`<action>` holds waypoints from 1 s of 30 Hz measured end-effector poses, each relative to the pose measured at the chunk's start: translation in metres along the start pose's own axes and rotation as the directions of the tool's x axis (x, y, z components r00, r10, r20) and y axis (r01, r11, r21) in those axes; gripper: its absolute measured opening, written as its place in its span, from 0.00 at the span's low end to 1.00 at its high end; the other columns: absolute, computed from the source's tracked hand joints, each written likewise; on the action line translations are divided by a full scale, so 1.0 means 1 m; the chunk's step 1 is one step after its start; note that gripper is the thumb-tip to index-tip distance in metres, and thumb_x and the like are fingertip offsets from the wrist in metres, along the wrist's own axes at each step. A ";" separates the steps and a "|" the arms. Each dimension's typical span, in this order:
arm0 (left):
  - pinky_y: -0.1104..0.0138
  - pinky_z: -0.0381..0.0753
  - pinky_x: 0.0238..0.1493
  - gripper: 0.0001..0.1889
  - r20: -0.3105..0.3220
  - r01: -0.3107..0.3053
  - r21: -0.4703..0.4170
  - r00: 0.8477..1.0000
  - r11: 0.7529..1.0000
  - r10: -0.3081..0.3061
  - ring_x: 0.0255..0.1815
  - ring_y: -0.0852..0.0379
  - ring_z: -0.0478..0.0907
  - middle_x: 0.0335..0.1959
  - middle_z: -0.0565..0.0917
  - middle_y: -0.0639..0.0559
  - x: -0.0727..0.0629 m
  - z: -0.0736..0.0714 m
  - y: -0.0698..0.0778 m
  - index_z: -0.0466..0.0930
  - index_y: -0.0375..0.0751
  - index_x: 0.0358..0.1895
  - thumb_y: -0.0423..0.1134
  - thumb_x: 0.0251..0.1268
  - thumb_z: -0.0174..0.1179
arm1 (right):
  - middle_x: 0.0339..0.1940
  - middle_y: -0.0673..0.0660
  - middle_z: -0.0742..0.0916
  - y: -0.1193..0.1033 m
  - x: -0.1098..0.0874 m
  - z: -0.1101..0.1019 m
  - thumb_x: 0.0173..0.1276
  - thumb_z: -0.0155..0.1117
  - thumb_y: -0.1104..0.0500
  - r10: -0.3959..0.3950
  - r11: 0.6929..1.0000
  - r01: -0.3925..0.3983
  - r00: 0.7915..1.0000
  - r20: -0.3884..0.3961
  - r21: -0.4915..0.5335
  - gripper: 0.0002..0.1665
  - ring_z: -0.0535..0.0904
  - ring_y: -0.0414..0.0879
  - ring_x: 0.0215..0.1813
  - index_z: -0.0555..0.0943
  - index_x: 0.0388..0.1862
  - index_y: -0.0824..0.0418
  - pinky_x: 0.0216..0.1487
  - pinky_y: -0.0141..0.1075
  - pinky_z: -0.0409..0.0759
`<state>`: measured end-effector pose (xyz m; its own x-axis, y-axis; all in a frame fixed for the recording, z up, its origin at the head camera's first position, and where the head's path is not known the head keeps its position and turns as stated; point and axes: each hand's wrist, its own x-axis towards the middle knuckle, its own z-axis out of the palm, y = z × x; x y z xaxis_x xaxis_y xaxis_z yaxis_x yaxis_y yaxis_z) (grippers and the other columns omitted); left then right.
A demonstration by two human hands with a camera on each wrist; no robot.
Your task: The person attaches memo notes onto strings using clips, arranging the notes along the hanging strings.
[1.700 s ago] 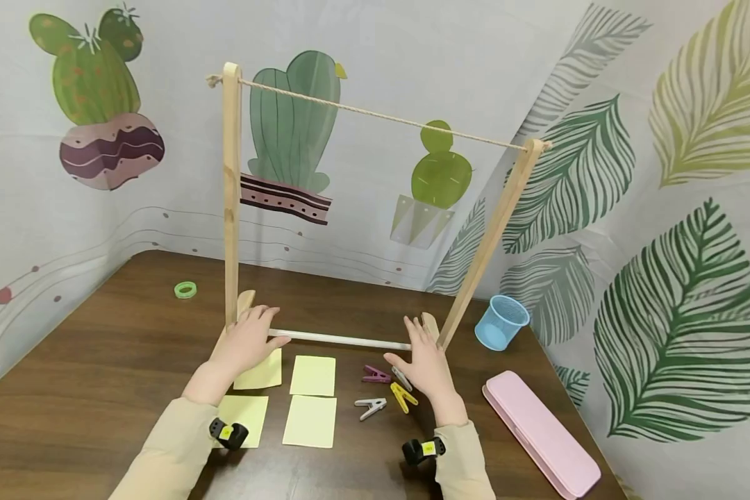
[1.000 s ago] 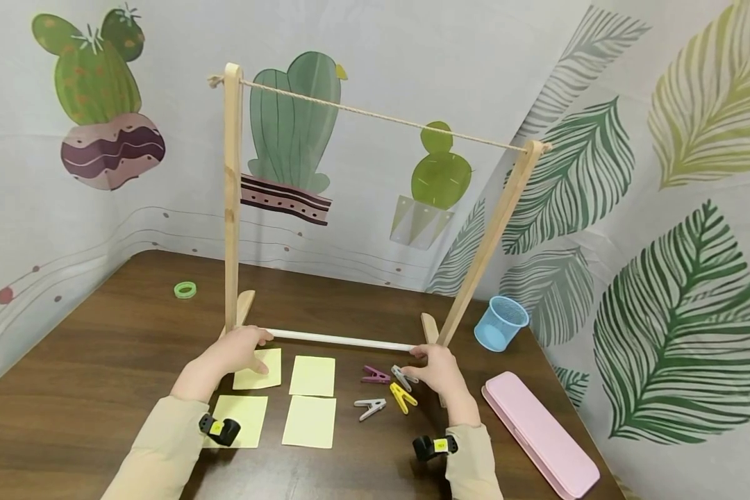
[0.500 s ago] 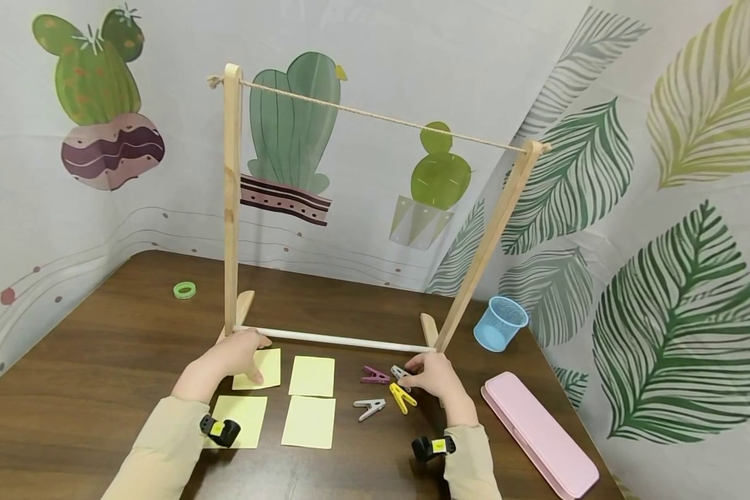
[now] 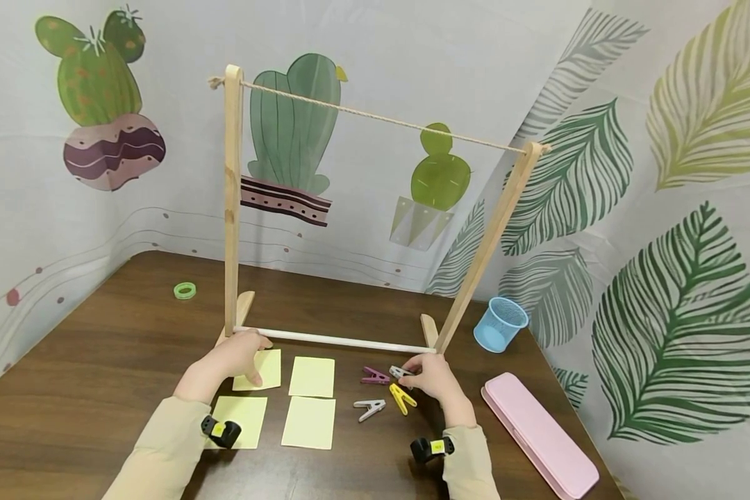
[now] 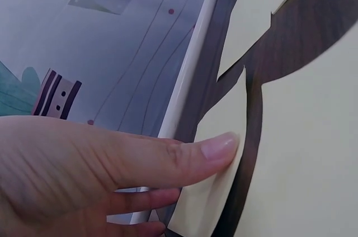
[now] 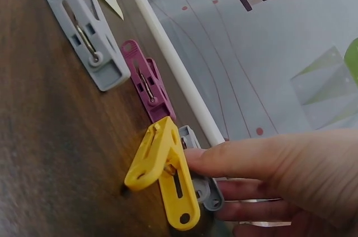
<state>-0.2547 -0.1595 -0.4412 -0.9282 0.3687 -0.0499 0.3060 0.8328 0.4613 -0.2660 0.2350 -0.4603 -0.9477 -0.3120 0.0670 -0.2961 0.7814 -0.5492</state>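
Observation:
My left hand (image 4: 237, 355) is over the back-left yellow sticky note (image 4: 273, 367). In the left wrist view its thumb (image 5: 218, 148) rests on this note (image 5: 224, 119), the other fingertips at the note's far edge. My right hand (image 4: 434, 375) pinches a grey clothespin (image 4: 400, 373) between thumb and fingers; in the right wrist view a yellow clothespin (image 6: 168, 175) partly hides it. Also nearby lie a purple clothespin (image 4: 375, 376) and a second grey clothespin (image 4: 370, 408). Three more sticky notes, one of them (image 4: 312, 376), lie beside and in front of the left hand.
A wooden frame (image 4: 232, 208) with a rope (image 4: 381, 119) strung across its top stands behind both hands. Its white bar (image 4: 344, 341) runs low above the table (image 4: 131, 389). A blue mesh cup (image 4: 500, 324), pink case (image 4: 539, 434) and green tape roll (image 4: 185, 290) lie around it.
Both hands came down and back from the frame's bar, the left to the sticky note, the right to the grey clothespin. The clothespin has since turned slightly in my right fingers.

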 end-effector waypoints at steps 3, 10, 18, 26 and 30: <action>0.49 0.79 0.52 0.39 -0.007 -0.005 0.000 1.000 1.000 0.005 0.50 0.37 0.80 0.47 0.81 0.36 0.001 0.001 -0.002 0.79 0.26 0.54 0.36 0.31 0.81 | 0.19 0.51 0.85 0.000 0.001 0.001 0.54 0.74 0.63 -0.027 1.000 0.027 1.000 0.003 0.005 0.07 0.74 0.35 0.21 0.87 0.33 0.65 0.23 0.29 0.73; 0.50 0.80 0.51 0.39 -0.016 -0.015 -0.007 1.000 1.000 0.015 0.49 0.38 0.79 0.46 0.81 0.37 0.001 0.004 -0.005 0.79 0.27 0.54 0.37 0.30 0.82 | 0.27 0.54 0.88 0.000 0.000 0.000 0.51 0.77 0.62 0.012 1.000 -0.012 1.000 -0.016 0.006 0.14 0.77 0.38 0.26 0.86 0.36 0.67 0.27 0.30 0.76; 0.48 0.79 0.52 0.36 -0.026 -0.030 -0.008 0.999 1.000 0.029 0.53 0.34 0.76 0.50 0.79 0.35 0.002 0.005 -0.007 0.81 0.30 0.52 0.37 0.30 0.82 | 0.29 0.56 0.88 -0.001 -0.004 -0.006 0.45 0.81 0.63 0.054 0.998 -0.054 0.999 -0.006 -0.012 0.18 0.79 0.40 0.29 0.86 0.35 0.68 0.31 0.33 0.78; 0.46 0.77 0.54 0.34 -0.039 -0.026 -0.033 0.999 0.999 0.024 0.54 0.35 0.77 0.51 0.80 0.36 0.003 0.006 -0.008 0.80 0.32 0.49 0.35 0.29 0.83 | 0.26 0.54 0.87 0.002 -0.003 -0.008 0.42 0.82 0.64 0.052 0.998 -0.052 0.999 0.004 -0.043 0.16 0.78 0.40 0.28 0.86 0.32 0.66 0.31 0.33 0.78; 0.46 0.77 0.55 0.36 -0.026 -0.026 -0.051 0.999 0.998 0.025 0.55 0.35 0.77 0.53 0.81 0.35 0.003 0.005 -0.007 0.77 0.30 0.51 0.34 0.31 0.82 | 0.27 0.54 0.87 0.003 -0.003 -0.007 0.43 0.82 0.64 0.057 0.997 -0.057 0.998 0.005 -0.044 0.15 0.78 0.40 0.28 0.86 0.31 0.65 0.32 0.34 0.78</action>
<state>-0.2582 -0.1620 -0.4491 -0.9254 0.3787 -0.0156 0.3192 0.8008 0.5067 -0.2646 0.2421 -0.4561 -0.9624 -0.2698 0.0312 -0.2468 0.8207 -0.5153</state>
